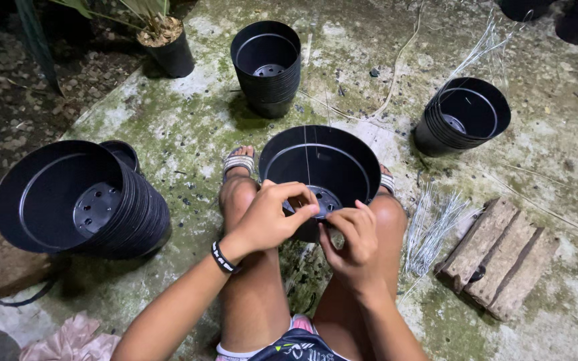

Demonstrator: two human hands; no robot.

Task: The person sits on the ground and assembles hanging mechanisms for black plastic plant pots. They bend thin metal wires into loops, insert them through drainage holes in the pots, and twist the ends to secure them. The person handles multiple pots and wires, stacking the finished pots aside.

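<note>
- Head view, surface: rough grey concrete slab [188, 127], stained green with moss and littered with dark crumbs; its left edge borders a strip of gravel and soil [28, 87].
- Head view, hands: the left hand [272, 217] is closed, fingers curled over the near rim of a round black plastic pot [322, 167]; the right hand [352, 241] is closed just beside it, fingertips pinching at the same rim. What lies between the fingertips cannot be told.
- The pot sits tilted toward the camera between the person's bare knees, near the slab's middle; its perforated base shows inside, and a thin pale wire [307, 157] runs down its inner wall.
- A black wristband [224, 257] circles the left wrist.
- Near the slab's left edge, a nested stack of smooth black pots lying on its side [102, 207], ribbed by its many rims.
- Toward the far edge, an upright stack of black pots [267, 67]; toward the far right, a tilted stack [463, 115].
- Right of the knees, a bundle of thin silvery wires [433, 227] lies beside a weathered, cracked wooden block [500, 257].
- Far left corner: a small black pot holding a plant [168, 43].
</note>
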